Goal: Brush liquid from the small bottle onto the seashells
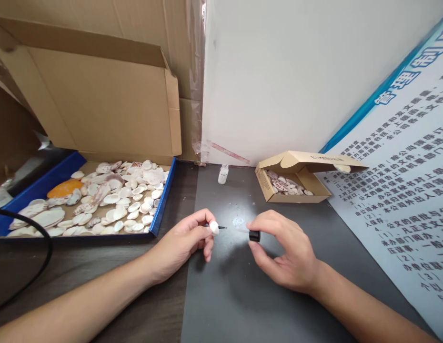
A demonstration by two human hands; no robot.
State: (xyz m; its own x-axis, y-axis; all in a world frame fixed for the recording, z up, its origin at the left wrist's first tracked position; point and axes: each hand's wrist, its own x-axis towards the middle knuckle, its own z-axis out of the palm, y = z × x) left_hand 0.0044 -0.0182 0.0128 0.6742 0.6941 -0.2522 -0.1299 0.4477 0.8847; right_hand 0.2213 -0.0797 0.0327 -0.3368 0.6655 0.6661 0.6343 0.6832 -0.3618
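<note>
My left hand [193, 234] pinches a small white seashell [215, 228] between thumb and fingertips. A thin black piece [222, 227] sticks out to the right of the shell; its kind is unclear. Opposite it, my right hand [284, 250] grips a black bottle cap [255, 236] by thumb and fingers. A thin pale applicator stem [241, 230] points from the cap toward the shell, with a gap between them. Beyond the hands stands a small clear bottle [223, 174] with a white label, upright and apparently uncapped.
At left, a blue-edged cardboard box [163, 195] with its lid up holds many shells and an orange one [65, 188]. A smaller open box [296, 196] with patterned shells sits at back right. A black cable [50, 247] curves at far left; a printed poster [396, 190] leans right.
</note>
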